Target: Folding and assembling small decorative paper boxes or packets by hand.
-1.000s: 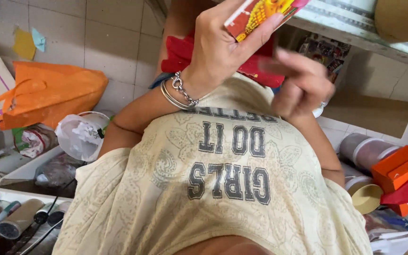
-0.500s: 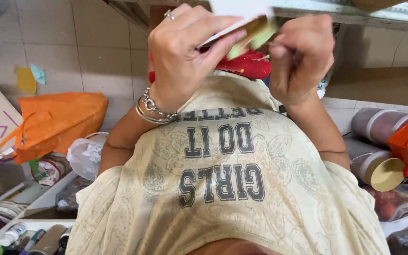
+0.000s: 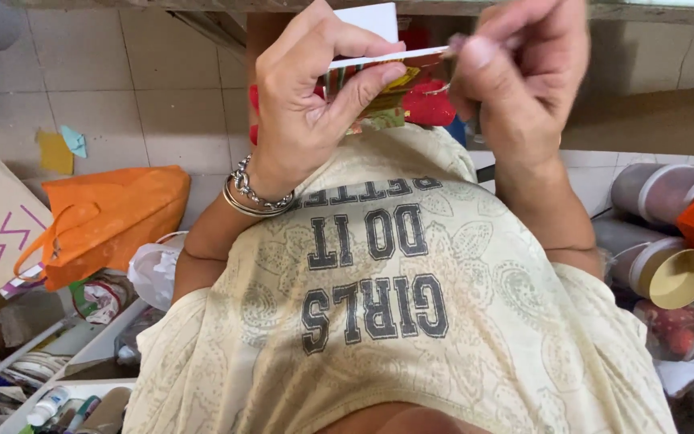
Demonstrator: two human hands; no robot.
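1. At chest height, above the cream printed shirt, the left hand holds a flat card with a white edge and a colourful printed face; thumb and fingers are closed on its left end.
2. The card lies edge-on to the camera, its long axis running roughly left to right, from the left hand's grip toward the right hand.
3. The right hand is closed in a pinch at the card's right end; whether it grips the card's corner or a small thing held against it cannot be told, since the fingertips are blurred.
4. Both hands meet at the card, the left carrying most of it.
5. Behind the card shows red material, partly hidden.
6. On the tiled floor lie an orange bag to the left and cylindrical tubes to the right, well apart from the hands.
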